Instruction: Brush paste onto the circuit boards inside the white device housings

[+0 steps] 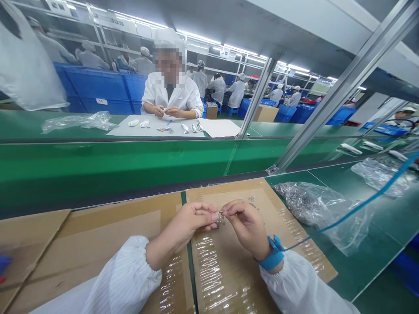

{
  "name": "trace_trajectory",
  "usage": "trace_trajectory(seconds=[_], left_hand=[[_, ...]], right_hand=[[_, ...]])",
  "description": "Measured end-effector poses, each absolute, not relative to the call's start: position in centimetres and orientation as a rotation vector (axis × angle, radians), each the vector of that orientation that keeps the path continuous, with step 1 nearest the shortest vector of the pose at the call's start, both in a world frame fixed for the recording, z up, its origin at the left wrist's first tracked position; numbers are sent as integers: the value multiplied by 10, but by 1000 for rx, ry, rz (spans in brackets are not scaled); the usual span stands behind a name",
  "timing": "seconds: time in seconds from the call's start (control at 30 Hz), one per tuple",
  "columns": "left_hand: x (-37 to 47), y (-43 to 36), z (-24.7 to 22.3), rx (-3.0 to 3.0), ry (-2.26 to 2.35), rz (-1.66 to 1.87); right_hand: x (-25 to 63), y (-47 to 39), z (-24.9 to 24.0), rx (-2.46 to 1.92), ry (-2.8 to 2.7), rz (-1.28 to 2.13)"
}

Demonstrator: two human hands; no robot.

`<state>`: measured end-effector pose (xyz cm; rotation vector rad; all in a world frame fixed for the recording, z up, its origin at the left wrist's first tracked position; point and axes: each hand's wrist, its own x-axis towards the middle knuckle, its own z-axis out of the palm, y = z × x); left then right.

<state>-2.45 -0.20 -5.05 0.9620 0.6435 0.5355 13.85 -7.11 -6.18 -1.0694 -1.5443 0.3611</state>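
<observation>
My left hand (193,220) and my right hand (244,222) meet fingertip to fingertip above a taped cardboard sheet (235,266). Both are closed in a pinch around small metal parts, whose shape is too small to make out. Just below the fingertips lies a little cluster of shiny metal pieces (221,221). More such pieces (252,200) are scattered on the cardboard beyond my right hand. A blue strap (273,255) with a blue cord circles my right wrist.
Clear bags, one holding many metal parts (301,200), lie on the green bench at right. A metal post (327,100) rises behind them. Across the green conveyor belt (131,161), a person (173,93) handles a small white part.
</observation>
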Motion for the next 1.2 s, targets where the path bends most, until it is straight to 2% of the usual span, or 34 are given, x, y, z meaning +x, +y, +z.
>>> trace_trajectory(seconds=[0.2,0.53,0.93,1.2], left_hand=[[-24,-5,-53,1058,624,549],[-24,-11,-48,1575,758,708],[-28,-15,-55,2105,738,1044],[-28,-17,-59,2126,784,986]], right_hand=[[137,-72,-62,-1066,-1546,360],[136,-72,-60,-1055,-1554,334],[136,-71,-61,-1071,-1601,323],[136,-71,-65,-1065,-1575,435]])
